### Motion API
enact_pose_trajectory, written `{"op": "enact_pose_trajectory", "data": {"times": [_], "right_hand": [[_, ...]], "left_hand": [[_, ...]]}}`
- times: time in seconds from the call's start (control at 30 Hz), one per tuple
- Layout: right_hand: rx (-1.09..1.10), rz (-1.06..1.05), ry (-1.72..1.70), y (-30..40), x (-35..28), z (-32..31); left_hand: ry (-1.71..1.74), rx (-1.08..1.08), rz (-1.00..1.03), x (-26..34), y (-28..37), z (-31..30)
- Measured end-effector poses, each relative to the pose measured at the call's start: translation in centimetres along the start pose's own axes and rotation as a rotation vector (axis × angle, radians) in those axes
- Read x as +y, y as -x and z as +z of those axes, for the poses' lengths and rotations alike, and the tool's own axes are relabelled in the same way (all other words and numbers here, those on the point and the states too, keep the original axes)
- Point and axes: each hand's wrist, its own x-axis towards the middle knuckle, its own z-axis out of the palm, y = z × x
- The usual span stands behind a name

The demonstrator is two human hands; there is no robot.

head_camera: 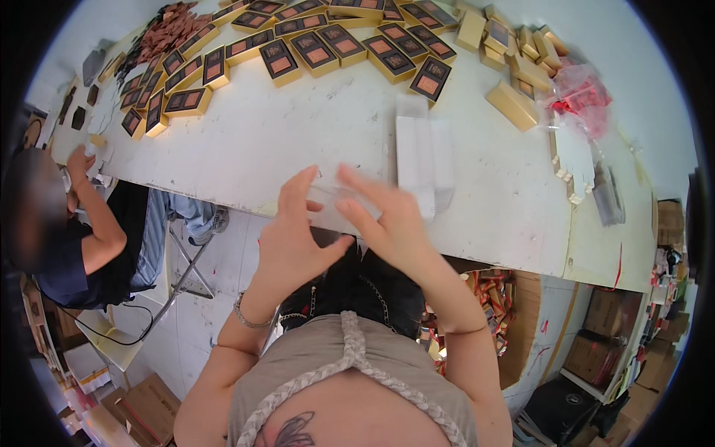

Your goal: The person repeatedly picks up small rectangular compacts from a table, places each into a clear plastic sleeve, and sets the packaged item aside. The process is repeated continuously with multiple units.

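Note:
Above the table's near edge, my left hand [296, 229] is raised with its thumb and fingers curved apart. Facing it is my right hand [388, 220], its fingertips blurred. Faint clear edges show between the fingertips, perhaps thin clear plastic; whether either hand grips it cannot be told. Just right of my right hand lies a stack of clear plastic sleeves or boxes [424, 159], partly blurred. Gold boxes with dark and copper-coloured inserts [315, 50] stand in a curved cluster across the back of the white table [251, 151].
Plain gold boxes [511, 103] and a clear bag with red contents [581, 98] lie at the right, by white strips [572, 153]. Copper-coloured pieces [173, 31] are heaped back left. Another person [100, 240] sits left. A carton of wrapped pieces [516, 335] stands below the table.

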Motion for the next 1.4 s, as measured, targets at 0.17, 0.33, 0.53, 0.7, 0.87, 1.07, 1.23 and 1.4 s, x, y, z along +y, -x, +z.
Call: {"op": "enact_pose_trajectory", "data": {"times": [0.17, 0.33, 0.53, 0.7, 0.87, 1.07, 1.23, 1.4], "right_hand": [[0.277, 0.121, 1.121, -3.3, 4.3, -2.3], [0.295, 0.092, 1.201, -2.9, 6.7, -0.9], [0.319, 0.035, 1.221, -2.4, 5.9, -1.5], [0.530, -0.126, 1.298, -4.1, 3.7, -6.3], [0.343, 0.577, 0.801, -13.7, 5.0, -12.5], [0.222, 0.770, 0.800, -18.2, 13.5, -13.1], [0.412, 0.465, 0.992, -12.7, 13.3, -17.0], [0.373, -0.315, 0.985, -1.9, 3.4, -10.3]], "left_hand": [[0.340, 0.015, -0.175, -1.7, -1.8, -1.2], [-0.479, -0.159, 0.279, -2.8, 0.2, 6.1], [-0.460, -0.581, 0.729, -8.2, 8.2, 13.6], [-0.300, -0.767, 0.518, -10.4, 8.8, 16.8], [-0.491, -0.785, 0.508, -7.8, 5.6, 20.6], [0.086, -1.206, 0.268, -4.6, 2.2, 10.9], [1.366, -0.601, -0.041, -4.3, -2.7, 0.7], [2.027, 0.085, -0.081, -4.6, -9.7, -0.3]]}}
